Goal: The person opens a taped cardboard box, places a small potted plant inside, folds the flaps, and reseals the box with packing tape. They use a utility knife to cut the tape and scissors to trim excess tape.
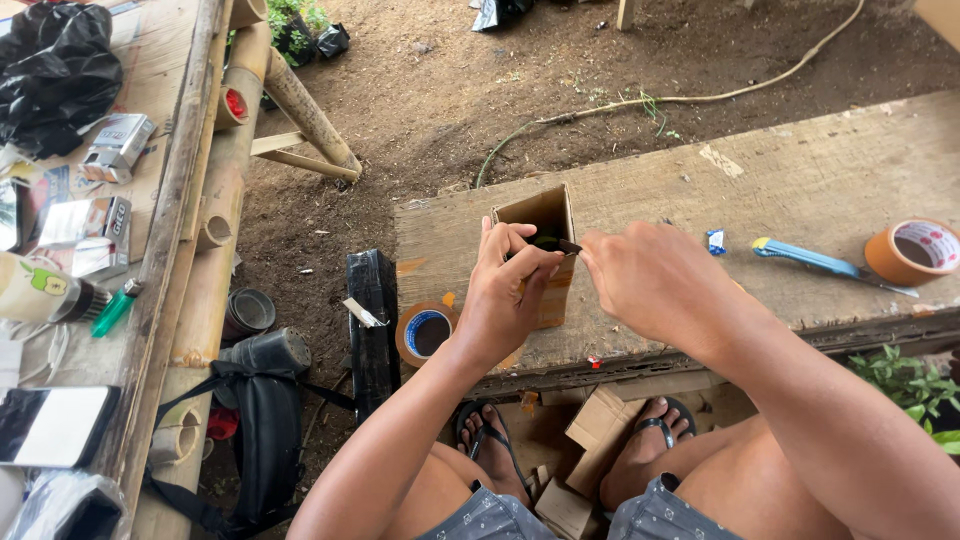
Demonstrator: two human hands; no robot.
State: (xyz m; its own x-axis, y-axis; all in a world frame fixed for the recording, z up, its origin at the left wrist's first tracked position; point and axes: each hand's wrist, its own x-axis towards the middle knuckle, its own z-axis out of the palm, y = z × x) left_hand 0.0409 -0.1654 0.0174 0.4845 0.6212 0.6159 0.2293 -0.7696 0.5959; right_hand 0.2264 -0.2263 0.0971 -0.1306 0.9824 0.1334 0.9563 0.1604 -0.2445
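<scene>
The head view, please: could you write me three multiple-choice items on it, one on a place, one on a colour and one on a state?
1. Where does the blue-handled cutter lie?
A. on the wooden board, left of the tape roll
B. on the dirt
C. inside the box

2. What colour is the lighter on the side table?
A. red
B. green
C. white

3. How is the small cardboard box?
A. flattened
B. taped shut
C. upright, open at the top

Answers:
1 A, the cutter rests on the board beside the orange-brown roll.
2 B, its body is bright green.
3 C, the left hand and right hand hold it standing, with its top flaps open.
</scene>
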